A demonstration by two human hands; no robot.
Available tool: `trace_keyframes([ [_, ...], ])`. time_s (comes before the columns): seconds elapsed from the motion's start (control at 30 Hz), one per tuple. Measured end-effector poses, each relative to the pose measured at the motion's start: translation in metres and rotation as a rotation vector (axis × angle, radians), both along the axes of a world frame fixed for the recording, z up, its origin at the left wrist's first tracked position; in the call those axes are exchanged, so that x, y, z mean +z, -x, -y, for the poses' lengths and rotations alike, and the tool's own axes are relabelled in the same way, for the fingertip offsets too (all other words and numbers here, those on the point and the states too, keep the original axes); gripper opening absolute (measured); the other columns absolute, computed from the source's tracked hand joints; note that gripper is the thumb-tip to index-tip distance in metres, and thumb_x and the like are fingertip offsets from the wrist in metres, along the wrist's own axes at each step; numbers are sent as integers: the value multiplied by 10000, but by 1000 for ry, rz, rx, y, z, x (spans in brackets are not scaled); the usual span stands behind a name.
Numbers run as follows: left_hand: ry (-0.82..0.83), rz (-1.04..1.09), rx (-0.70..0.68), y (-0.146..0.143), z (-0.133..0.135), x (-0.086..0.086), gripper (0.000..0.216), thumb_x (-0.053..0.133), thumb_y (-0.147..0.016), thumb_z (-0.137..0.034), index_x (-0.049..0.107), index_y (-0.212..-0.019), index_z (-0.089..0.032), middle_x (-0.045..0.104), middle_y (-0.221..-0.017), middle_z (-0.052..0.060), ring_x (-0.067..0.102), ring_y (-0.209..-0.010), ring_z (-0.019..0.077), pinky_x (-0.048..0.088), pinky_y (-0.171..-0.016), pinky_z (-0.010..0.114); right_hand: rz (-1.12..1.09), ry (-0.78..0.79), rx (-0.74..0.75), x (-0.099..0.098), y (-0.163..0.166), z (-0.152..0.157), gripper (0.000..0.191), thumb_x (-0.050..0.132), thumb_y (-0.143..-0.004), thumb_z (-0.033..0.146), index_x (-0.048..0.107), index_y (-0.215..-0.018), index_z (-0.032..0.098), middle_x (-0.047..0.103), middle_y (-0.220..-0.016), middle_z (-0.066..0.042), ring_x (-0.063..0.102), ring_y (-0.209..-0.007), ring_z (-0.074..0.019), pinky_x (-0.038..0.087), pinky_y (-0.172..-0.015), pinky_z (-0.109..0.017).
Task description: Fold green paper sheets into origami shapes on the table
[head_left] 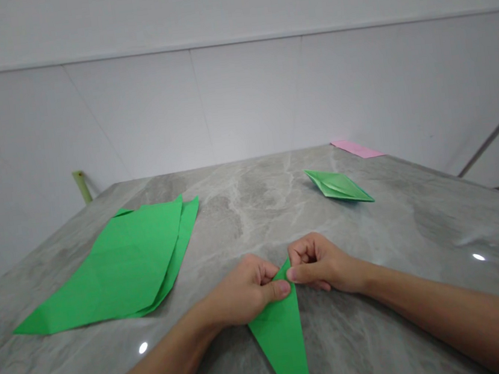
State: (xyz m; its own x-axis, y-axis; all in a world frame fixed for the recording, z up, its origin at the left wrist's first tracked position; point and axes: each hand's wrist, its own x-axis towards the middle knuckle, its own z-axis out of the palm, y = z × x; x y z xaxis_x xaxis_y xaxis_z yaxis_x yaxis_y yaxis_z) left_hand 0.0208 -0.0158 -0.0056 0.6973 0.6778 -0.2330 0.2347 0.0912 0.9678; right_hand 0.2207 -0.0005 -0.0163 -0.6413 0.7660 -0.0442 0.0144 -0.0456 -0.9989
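A folded sheet of green paper point(283, 340) is held between both hands at the front middle of the table, its narrow end running out of the bottom of the view. My left hand point(255, 289) grips its upper left part, thumb on top and fingers curled beneath. At the upper right edge, near the pointed tip, my right hand point(316, 264) pinches the paper between thumb and forefinger. The two thumbs lie close together. Part of the paper's upper end is hidden by the fingers.
Several green sheets point(117, 264) lie overlapping at the left of the grey marbled table point(252, 205). A folded green paper piece point(339, 185) rests at the back right. Farther back, pink paper point(357, 149) lies at the table's edge, near the white wall point(247, 96).
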Motion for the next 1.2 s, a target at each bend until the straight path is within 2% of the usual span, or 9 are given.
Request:
trace_keyframes([
  [0.13, -39, -14, 19, -4, 1, -3, 466, 639, -788, -529, 402, -561, -198, 333, -502, -59, 269, -445, 70, 174, -416, 221, 4, -14, -20, 0, 0, -1, 392, 767, -723, 451, 521, -579, 181, 418, -343, 100, 263, -304, -35, 151, -348, -204],
  [0.33, -153, 16, 239, -8, -3, -7, 415, 569, -797, -564, 456, -651, -193, 361, -559, -61, 308, -502, 86, 228, -456, 215, -87, -60, -145, -9, 1, -6, 405, 749, -759, 457, 502, -593, 184, 409, -352, 100, 257, -337, -41, 154, -374, -211],
  [0.53, -315, -39, 385, -7, -8, -7, 408, 467, -838, -532, 438, -606, -197, 343, -553, -54, 306, -507, 98, 234, -460, 229, -68, -71, -119, -9, 1, -7, 332, 758, -759, 435, 604, -700, 146, 487, -407, 78, 323, -367, -48, 203, -414, -216],
  [1.03, -420, -80, 213, -5, -3, -6, 369, 416, -886, -433, 371, -596, -209, 322, -559, -51, 303, -503, 99, 226, -452, 224, -51, 6, -79, -5, -1, -5, 328, 784, -706, 394, 575, -618, 156, 465, -371, 89, 289, -332, -37, 171, -380, -209],
  [1.2, -422, -109, 206, -5, -3, -4, 358, 424, -871, -414, 359, -585, -210, 313, -550, -51, 300, -497, 98, 218, -452, 225, -51, 10, -98, -4, 0, -5, 326, 785, -688, 388, 569, -600, 162, 451, -360, 93, 269, -321, -36, 164, -371, -209],
])
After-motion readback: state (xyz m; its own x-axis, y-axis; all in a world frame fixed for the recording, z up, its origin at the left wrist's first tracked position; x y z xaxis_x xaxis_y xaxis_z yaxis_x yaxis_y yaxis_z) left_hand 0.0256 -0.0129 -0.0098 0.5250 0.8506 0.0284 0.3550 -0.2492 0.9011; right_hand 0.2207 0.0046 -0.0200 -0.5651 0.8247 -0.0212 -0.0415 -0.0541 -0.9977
